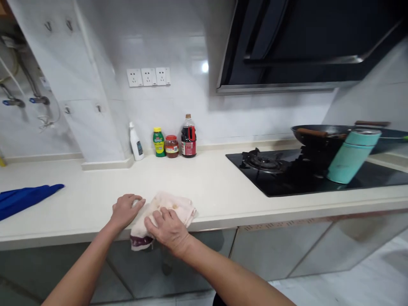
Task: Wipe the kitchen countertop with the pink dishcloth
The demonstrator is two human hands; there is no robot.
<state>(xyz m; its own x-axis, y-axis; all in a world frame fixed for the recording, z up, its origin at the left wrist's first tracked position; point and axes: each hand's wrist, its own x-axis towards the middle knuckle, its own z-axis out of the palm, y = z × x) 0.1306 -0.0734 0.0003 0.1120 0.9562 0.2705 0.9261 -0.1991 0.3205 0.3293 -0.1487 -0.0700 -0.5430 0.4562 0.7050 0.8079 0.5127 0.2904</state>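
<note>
Head view: both hands rest on a pale, stained cloth [168, 212] bunched at the front edge of the cream counter [223, 187], one corner hanging over the lip. The left hand [126, 210] lies flat with fingers curled on the cloth's left side; the right hand [168, 229] presses down on its near side, fingers loosely bent, gripping a fold. The counter around looks wiped already, judging by its even surface. 4 bottles [172, 142] stand at the wall; a blue cloth [25, 197] lies far left.
</note>
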